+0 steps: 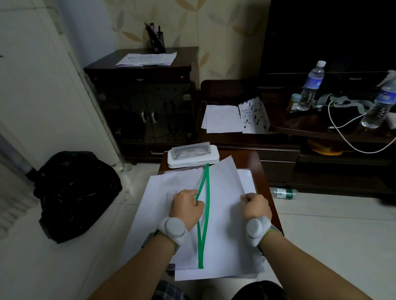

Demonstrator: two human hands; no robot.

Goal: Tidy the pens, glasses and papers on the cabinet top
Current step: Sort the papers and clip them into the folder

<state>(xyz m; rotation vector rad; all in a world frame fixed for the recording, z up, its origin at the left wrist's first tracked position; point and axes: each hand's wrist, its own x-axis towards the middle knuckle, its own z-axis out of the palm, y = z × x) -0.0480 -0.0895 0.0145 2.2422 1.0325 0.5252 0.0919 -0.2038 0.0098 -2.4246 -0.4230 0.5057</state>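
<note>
Halfway done: glasses case (192,155) put aside, left hand (188,207) pinching green folder edge (206,209), right hand (256,206) gripping loose papers (224,187)

We are in a home living room. A dark wooden cabinet (144,102) with glass doors stands against leaf-patterned wallpaper (185,19). Right of the cabinet runs a low TV stand (306,130) carrying water bottles (310,86) and a charging cable (343,137). Left of the cabinet, a black rubbish bag (73,190) slumps on pale floor tiles (334,234).
</note>
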